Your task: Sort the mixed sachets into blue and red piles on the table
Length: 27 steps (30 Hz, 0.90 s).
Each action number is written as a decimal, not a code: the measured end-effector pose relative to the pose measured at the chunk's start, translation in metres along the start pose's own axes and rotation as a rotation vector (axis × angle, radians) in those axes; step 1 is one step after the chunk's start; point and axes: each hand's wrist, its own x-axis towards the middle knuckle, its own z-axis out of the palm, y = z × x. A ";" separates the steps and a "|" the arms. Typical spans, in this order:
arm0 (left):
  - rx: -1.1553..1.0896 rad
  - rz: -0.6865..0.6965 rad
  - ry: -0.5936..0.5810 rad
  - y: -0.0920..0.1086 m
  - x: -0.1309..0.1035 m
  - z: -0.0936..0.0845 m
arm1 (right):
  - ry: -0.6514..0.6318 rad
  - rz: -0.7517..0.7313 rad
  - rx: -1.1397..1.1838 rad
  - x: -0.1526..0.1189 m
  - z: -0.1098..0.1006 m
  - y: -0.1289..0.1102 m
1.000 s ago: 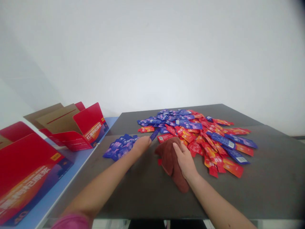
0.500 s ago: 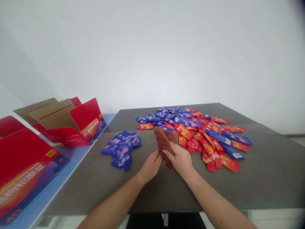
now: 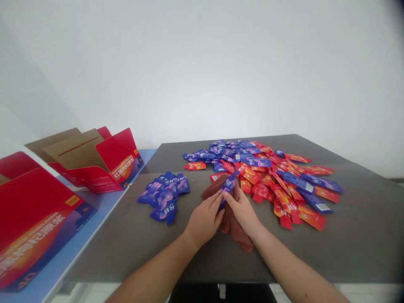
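Note:
Just above the dark table, a blue sachet with a purple print is between my two hands, its top pointing up and away. A brown cloth lies folded around and beneath it, hanging down toward the table. My left hand is closed, its fingertips pressed on the sachet's left side. My right hand grips the sachet and cloth from the right, thumb on the sachet's face. The sachet's lower end is mostly hidden by my fingers. To the left of my hands lies a small pile of blue sachets.
A large mixed heap of red sachets and blue sachets spreads across the back and right of the dark table. Two open red cartons stand on a blue surface at the left. A white wall rises behind.
The cloth has gone from folded upright between my hands to spread below them, and the blue sachet now shows on it. My left hand has moved onto the sachet. The view has shifted slightly.

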 end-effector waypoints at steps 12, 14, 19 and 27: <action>-0.744 -0.360 0.041 0.002 0.000 0.000 | -0.119 0.134 0.279 0.000 -0.005 -0.016; -0.820 -0.382 0.084 0.003 0.000 -0.001 | -0.072 0.089 0.248 0.000 -0.007 -0.018; -0.828 -0.436 0.187 -0.003 -0.001 0.004 | 0.468 -0.227 -0.036 -0.007 -0.024 -0.021; -0.719 -0.376 0.102 0.016 -0.006 0.006 | -0.281 -0.388 -0.577 -0.015 -0.010 -0.014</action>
